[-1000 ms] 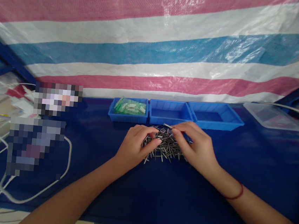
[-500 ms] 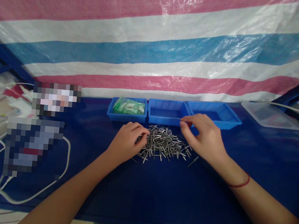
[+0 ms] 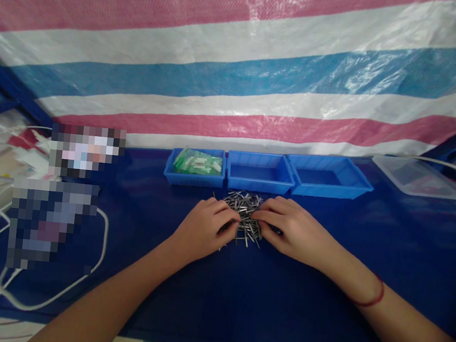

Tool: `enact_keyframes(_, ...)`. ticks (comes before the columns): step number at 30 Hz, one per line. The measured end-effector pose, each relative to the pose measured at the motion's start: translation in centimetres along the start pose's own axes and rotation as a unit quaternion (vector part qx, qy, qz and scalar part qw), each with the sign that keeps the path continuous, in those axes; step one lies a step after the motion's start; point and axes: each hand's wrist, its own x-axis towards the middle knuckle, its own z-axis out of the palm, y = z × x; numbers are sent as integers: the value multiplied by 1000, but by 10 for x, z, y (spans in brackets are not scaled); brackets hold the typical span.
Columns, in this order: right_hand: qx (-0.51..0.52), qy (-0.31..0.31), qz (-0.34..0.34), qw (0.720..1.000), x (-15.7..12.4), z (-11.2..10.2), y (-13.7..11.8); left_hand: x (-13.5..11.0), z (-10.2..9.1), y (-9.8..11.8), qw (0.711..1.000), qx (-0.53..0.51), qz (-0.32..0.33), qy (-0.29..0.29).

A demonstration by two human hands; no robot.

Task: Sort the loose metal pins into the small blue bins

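From the head view, I see the rivets (image 3: 249, 210) heaped on the table (image 3: 240, 296), just before three bins (image 3: 259, 185), likely for a short reach. The left hand (image 3: 209, 224) and right hand (image 3: 293, 228) touch the heap from opposite sides, fingers narrowed; whether either pinches any, I can't tell.

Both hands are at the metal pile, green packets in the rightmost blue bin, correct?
Not the rightmost: the head view shows the green packets in the leftmost blue bin. The left hand and right hand are at the metal pile.
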Motion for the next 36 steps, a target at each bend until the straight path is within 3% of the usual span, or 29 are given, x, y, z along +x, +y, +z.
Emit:
enact_keyframes(11,70,-37,43,996,0,0,1,-1,2,4,1000,-4,7,0)
enact_keyframes(18,50,-33,27,998,0,7,4,-2,4,4,1000,-2,3,6)
enact_keyframes(24,38,19,23,999,1,10,1,-3,5,5,1000,-8,-14,24)
enact_keyframes(29,111,65,25,991,12,-3,-11,-3,7,2,998,-30,-36,53)
enact_keyframes(36,196,71,31,978,36,-10,-30,-3,3,-4,986,-124,-45,102)
